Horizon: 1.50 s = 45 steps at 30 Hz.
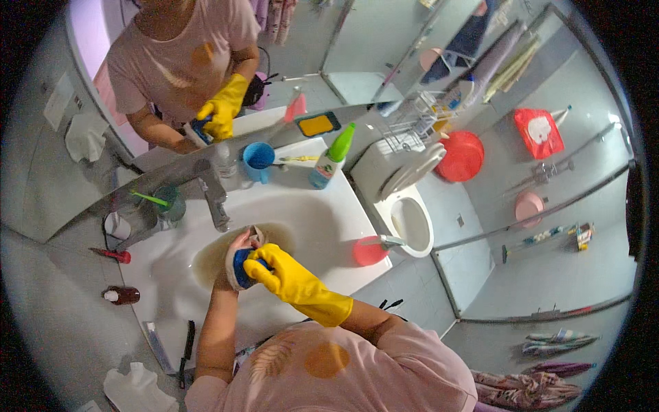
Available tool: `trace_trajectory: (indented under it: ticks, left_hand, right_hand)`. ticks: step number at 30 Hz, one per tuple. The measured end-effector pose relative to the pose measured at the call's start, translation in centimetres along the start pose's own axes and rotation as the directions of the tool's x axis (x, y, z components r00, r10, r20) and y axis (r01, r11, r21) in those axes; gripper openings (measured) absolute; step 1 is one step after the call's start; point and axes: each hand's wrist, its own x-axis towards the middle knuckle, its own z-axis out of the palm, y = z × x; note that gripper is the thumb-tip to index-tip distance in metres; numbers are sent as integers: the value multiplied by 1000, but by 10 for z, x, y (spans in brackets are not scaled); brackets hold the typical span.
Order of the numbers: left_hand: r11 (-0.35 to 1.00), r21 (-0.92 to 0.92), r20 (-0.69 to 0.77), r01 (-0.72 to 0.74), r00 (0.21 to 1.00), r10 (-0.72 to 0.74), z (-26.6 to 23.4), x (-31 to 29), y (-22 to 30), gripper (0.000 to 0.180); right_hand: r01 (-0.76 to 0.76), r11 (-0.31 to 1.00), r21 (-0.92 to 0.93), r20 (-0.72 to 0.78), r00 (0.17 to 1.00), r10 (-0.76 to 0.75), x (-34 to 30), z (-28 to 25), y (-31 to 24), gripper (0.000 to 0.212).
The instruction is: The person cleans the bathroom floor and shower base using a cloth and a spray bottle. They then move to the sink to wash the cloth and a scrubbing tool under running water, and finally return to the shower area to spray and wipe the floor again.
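Over the white washbasin [322,237], which holds murky brown water [209,257], I hold a small item with a dark blue face and a whitish curved rim, which looks like a shoe [240,270]. My bare left hand [240,242] grips it from beneath and from the far side, its fingers partly hidden. In a long yellow rubber glove, my right hand [273,269] presses onto the blue face with curled fingers. Whether a small brush or cloth is under the glove, I cannot tell. The tap [215,206] stands just behind.
Along the basin's back stand a blue mug [259,161], a green-capped bottle [331,158] and a green cup [169,203]. A red container [371,251] sits at the right edge. A brown bottle [123,295] and black comb [187,349] lie left. The toilet [410,220] is beyond, right.
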Motion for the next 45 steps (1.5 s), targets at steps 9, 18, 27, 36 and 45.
trace_trajectory:
  ticks: [9, 18, 27, 36, 45]
  left_hand:
    - [903, -159, 229, -399, 875, 427, 20, 5, -48, 29]
    - [794, -190, -202, -577, 814, 544, -35, 79, -61, 22]
    - [475, 533, 59, -700, 591, 804, 28, 15, -48, 43]
    - [-499, 659, 549, -562, -95, 831, 8, 13, -53, 31]
    - [651, 382, -45, -655, 691, 722, 13, 5, -40, 40]
  right_hand:
    - [188, 977, -100, -254, 945, -208, -1, 0, 36, 19]
    - [280, 876, -392, -465, 762, -451, 5, 7, 92, 13]
    - [-150, 659, 737, -257, 840, 479, 5, 2, 121, 32]
    - [53, 991, -121, -497, 861, -106, 2, 28, 110, 40]
    - [-110, 601, 792, -243, 846, 475, 9, 5, 59, 30]
